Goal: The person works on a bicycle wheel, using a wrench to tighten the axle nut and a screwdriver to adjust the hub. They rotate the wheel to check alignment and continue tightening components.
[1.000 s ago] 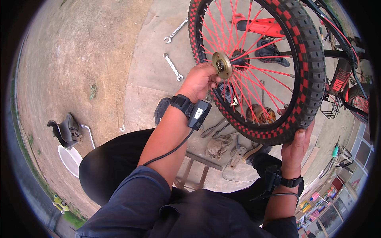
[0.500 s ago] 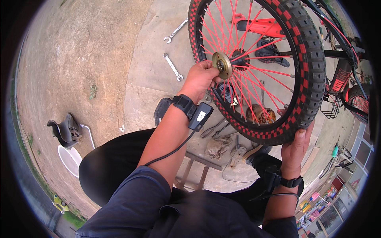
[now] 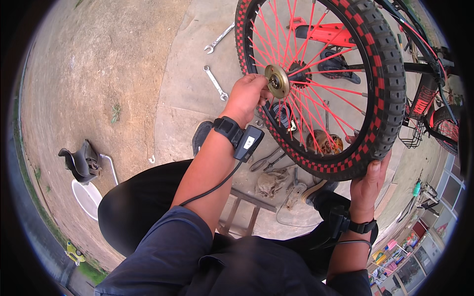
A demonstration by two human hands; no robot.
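Note:
A bicycle wheel [image 3: 370, 113] with red spokes and a red-and-black checked band on its knobby tyre stands at the upper right. My left hand [image 3: 252, 93] is closed at the brass-coloured round flange [image 3: 280, 81] on the hub, its fingertips pinched at the axle end; exactly what they grip is partly hidden. Behind the flange sits a black toothed hub part [image 3: 301, 69]. My right hand [image 3: 370, 182] grips the lower right of the tyre, thumb on the near side and the other fingers partly hidden behind it.
Two wrenches [image 3: 216, 84] lie on concrete left of the wheel. Pliers [image 3: 264, 162], a rag [image 3: 271, 182], a metal stool [image 3: 247, 202] and a tin [image 3: 323, 143] are below it. A black saddle [image 3: 81, 163] and white basin [image 3: 84, 197] are at left, the bicycle frame [image 3: 424, 69] at right.
The fingers of my left hand have shifted slightly at the hub flange over the last second. My right hand and the wheel have barely moved.

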